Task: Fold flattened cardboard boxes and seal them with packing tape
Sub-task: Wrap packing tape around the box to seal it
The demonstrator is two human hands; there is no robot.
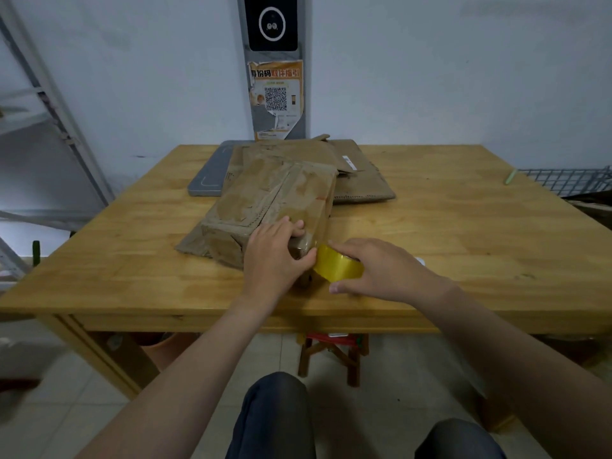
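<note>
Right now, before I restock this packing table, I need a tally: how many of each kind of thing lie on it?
Folded cardboard box: 1
Yellow tape roll: 1
Pile of flattened cardboard: 1 (its sheets cannot be counted)
Grey flat pad: 1
Total: 4

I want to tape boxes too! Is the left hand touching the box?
Touching. Head view shows the left hand wrapped over the box at its corner.

A yellow-brown wood grain is shown by the table. On the table, a dull brown box mottled with paler patches and a glossy yellow tape are seen, with a plain grey board at its far edge.
</note>
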